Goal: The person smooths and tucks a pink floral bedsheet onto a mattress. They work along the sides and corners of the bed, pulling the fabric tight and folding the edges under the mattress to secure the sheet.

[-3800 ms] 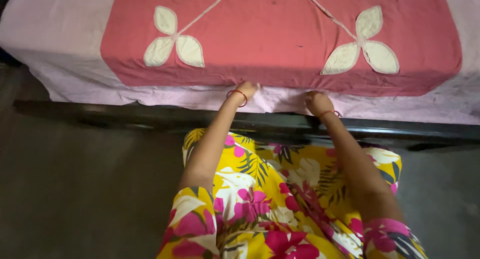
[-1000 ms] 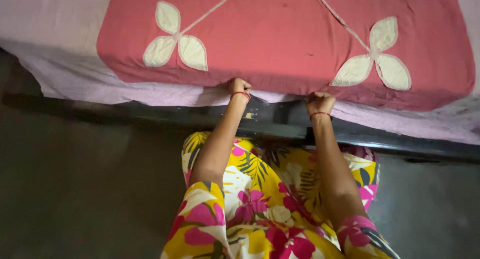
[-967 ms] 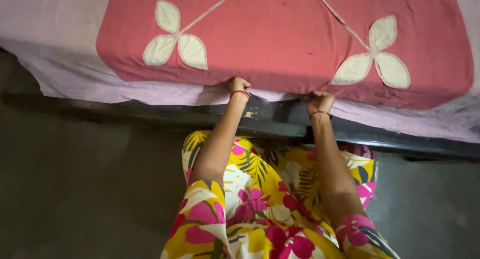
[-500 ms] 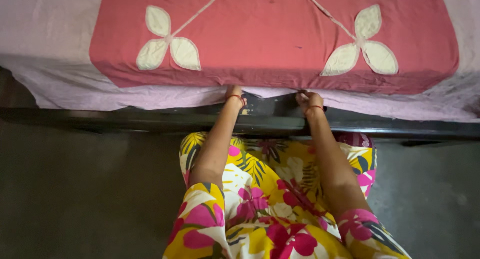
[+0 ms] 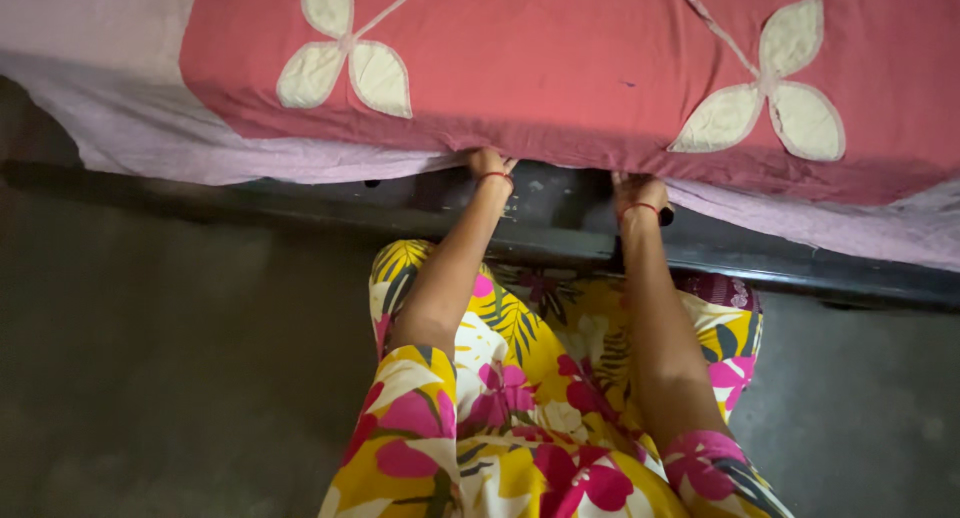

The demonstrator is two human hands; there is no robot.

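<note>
A bed with a pink sheet point(image 5: 150, 128) and a red cover point(image 5: 540, 68) bearing cream leaf shapes fills the top of the view. My left hand point(image 5: 489, 164) grips the sheet's lower edge under the red cover, fingers tucked beneath the mattress. About a hand's width to its right, my right hand point(image 5: 638, 190) does the same. Between them the sheet is lifted and the dark bed frame point(image 5: 560, 213) shows. Both wrists wear a thin red thread. The fingertips of both hands are hidden under the fabric.
The dark wooden bed frame point(image 5: 300, 203) runs across the view below the mattress. A grey floor point(image 5: 150, 378) lies on both sides of my body. My yellow floral dress point(image 5: 530, 398) fills the lower middle.
Both hands have gone from holding the hanging sheet edge to pushing in under the mattress. The sheet between them has lifted, baring the dark frame. The view has shifted slightly.
</note>
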